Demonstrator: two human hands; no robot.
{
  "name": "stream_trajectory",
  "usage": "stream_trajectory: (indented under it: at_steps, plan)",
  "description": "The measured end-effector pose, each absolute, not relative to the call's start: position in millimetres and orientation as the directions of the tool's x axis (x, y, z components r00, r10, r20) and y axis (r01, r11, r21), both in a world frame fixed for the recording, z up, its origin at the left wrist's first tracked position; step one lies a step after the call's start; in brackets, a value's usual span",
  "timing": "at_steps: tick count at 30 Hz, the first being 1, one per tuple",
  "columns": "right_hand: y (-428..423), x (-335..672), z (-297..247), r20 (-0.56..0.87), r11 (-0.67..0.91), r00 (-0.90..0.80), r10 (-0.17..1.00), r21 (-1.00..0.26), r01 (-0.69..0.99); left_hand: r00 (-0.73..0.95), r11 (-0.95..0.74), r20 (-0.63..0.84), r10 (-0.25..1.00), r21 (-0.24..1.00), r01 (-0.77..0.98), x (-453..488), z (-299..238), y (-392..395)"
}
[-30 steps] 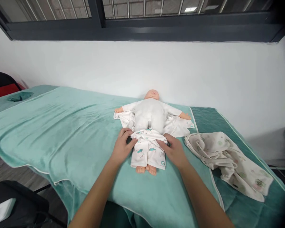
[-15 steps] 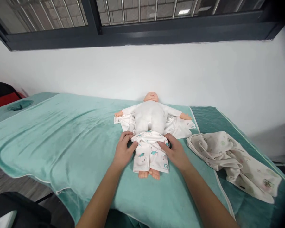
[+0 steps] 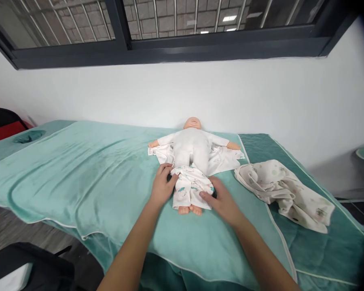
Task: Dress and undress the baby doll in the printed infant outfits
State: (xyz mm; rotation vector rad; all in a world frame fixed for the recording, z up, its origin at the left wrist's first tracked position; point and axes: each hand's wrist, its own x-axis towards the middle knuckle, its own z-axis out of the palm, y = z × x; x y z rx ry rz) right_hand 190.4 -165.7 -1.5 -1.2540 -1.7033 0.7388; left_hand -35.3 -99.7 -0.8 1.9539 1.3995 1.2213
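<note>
A baby doll (image 3: 191, 147) in a white bodysuit lies on its back on a teal towel (image 3: 79, 178), head toward the wall. White printed trousers (image 3: 189, 189) cover its legs, bare feet showing at the hem. My left hand (image 3: 163, 186) grips the trousers' waistband at the doll's left-side hip, fingers curled. My right hand (image 3: 221, 200) presses on the trouser leg on the other side, fingers closed on the fabric. An open printed top (image 3: 224, 158) lies spread under the doll.
A crumpled cream printed cloth (image 3: 283, 192) lies to the right on the darker teal cover (image 3: 330, 242). A white wall and dark window frame stand behind. A red-and-black chair (image 3: 1, 123) is at far left; a dark seat (image 3: 33, 268) is below left.
My right hand has slid down from the waistband toward the lower trouser leg. My left hand stays at the hip. The camera has tilted a little, shifting the scene.
</note>
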Motion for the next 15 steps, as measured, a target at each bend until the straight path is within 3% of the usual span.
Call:
stream_trajectory:
  at_steps: [11, 15]
  plan:
    - [-198.0, 184.7, 7.9, 0.325, 0.359, -0.161, 0.932, -0.766, 0.533, 0.279, -0.523, 0.447, 0.85, 0.651, 0.55, -45.2, 8.8, -126.1]
    - [-203.6, 186.2, 19.3, 0.317, 0.398, -0.241, 0.917, -0.702, 0.59, 0.335, -0.508, 0.384, 0.86, 0.697, 0.506, -53.3, 12.3, -145.3]
